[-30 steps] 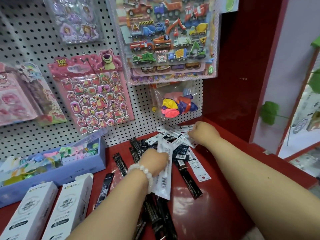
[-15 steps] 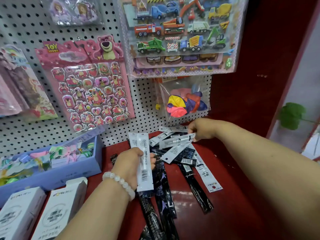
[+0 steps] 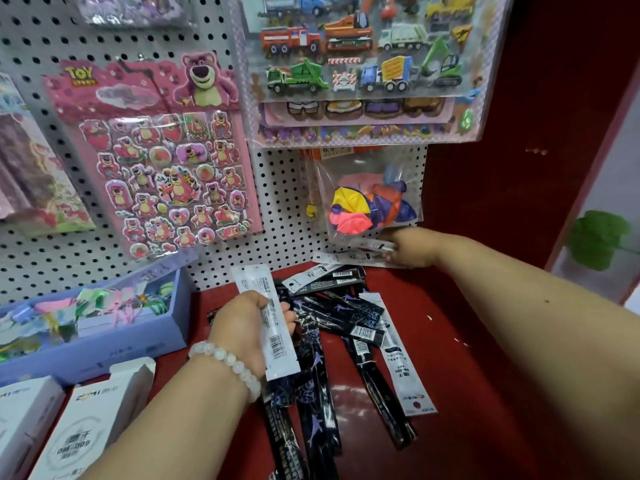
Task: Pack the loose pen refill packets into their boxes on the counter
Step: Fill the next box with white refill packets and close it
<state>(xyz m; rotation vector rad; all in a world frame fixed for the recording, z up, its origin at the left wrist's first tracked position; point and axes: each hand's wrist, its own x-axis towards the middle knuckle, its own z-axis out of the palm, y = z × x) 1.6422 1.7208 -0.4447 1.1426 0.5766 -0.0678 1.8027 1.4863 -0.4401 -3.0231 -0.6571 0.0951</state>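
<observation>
Since half a second ago the right hand (image 3: 410, 247) has reached further back toward the pegboard (image 3: 277, 202), and the white packets (image 3: 268, 320) in the left hand (image 3: 247, 332) have tilted slightly, their tops leaning toward the upper left.

At lower left of the frame stand two white boxes (image 3: 93, 420), the nearer one with its top flaps open. Behind them sits a lilac tray (image 3: 131, 337) of coloured trinkets. At centre, the left hand, a bead bracelet (image 3: 228, 365) on its wrist, curls round a small stack of white packets, thumb across their face. Black packets (image 3: 318, 375) and one white packet (image 3: 398, 355) lie fanned over the red counter (image 3: 467, 393) just right of it. At upper right, the right hand pinches another white packet (image 3: 375, 244) near a bag of balloons (image 3: 367, 202); its fingers are blurred.

The step looks like gathering white packets by kind. Done well, each new one would be laid flush on the held stack, barcodes the same way, edges squared before sliding into the open box.
</observation>
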